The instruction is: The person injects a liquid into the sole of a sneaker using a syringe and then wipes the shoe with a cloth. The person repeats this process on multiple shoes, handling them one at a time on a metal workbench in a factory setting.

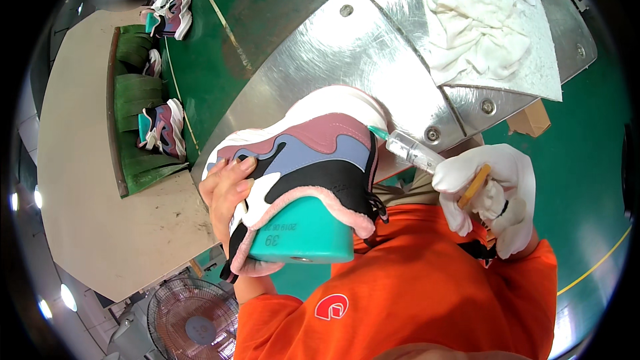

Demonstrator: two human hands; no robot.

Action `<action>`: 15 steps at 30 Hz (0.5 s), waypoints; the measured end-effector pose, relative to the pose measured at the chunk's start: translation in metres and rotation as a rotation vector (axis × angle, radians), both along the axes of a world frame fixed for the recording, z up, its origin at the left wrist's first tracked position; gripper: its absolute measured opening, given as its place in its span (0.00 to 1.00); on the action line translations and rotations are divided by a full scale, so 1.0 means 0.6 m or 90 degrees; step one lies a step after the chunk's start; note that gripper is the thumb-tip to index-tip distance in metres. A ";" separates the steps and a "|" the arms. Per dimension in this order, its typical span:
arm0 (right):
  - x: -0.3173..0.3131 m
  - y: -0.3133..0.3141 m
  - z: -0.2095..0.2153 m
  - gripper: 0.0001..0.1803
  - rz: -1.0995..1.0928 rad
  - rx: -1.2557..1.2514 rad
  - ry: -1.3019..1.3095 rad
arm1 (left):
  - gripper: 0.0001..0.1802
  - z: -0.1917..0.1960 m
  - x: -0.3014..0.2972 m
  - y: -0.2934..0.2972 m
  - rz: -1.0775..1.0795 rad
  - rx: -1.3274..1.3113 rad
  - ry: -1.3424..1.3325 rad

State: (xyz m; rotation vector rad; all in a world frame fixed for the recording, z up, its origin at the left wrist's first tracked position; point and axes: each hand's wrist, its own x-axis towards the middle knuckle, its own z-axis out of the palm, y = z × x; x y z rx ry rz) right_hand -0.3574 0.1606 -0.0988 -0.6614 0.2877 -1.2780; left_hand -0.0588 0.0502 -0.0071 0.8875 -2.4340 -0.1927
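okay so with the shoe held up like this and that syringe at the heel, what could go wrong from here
1. The syringe tip sits right at the heel of the shoe; a slip could smear the mauve and blue panels.
2. The left hand is bare and close to the tip, so it might get poked or wetted.
3. The gloved right hand also holds a small tan stick, which may weaken its grip.

The bare left hand [230,193] grips a multicoloured sneaker [300,160] on a teal last [303,233]. The white-gloved right hand [493,197] points a clear syringe [407,150] at its heel. White rags [480,27] lie far right.
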 end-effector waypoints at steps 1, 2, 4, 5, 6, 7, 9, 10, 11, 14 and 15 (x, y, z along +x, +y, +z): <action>-0.001 0.000 -0.001 0.50 0.008 -0.006 -0.003 | 0.20 0.001 0.000 0.002 0.010 0.005 -0.006; 0.000 -0.001 -0.005 0.50 0.012 -0.025 -0.011 | 0.20 0.003 0.000 0.006 0.021 0.009 -0.012; 0.001 0.000 -0.011 0.51 0.004 -0.054 -0.012 | 0.20 0.004 -0.003 0.008 0.027 0.012 -0.014; 0.002 0.001 -0.012 0.51 -0.006 -0.063 -0.005 | 0.20 0.004 -0.006 0.008 0.024 0.011 -0.010; 0.003 0.002 -0.012 0.51 -0.014 -0.071 -0.001 | 0.20 0.002 -0.006 0.007 0.018 0.011 0.001; 0.004 0.003 -0.012 0.51 -0.022 -0.078 0.002 | 0.19 0.000 -0.005 0.006 0.012 0.010 0.011; 0.006 0.005 -0.012 0.51 -0.032 -0.078 0.009 | 0.19 -0.010 0.005 -0.001 -0.010 0.015 0.046; 0.006 0.007 -0.012 0.51 -0.034 -0.073 0.015 | 0.19 -0.011 0.007 -0.002 -0.007 0.018 0.048; 0.006 0.010 -0.012 0.51 -0.032 -0.060 0.028 | 0.19 -0.011 0.008 -0.002 -0.003 0.021 0.050; 0.004 0.015 -0.018 0.50 -0.024 -0.053 0.042 | 0.19 -0.010 0.005 -0.001 0.000 0.015 0.047; 0.004 0.014 -0.019 0.49 -0.027 -0.064 0.028 | 0.18 -0.009 0.003 0.000 0.001 0.009 0.044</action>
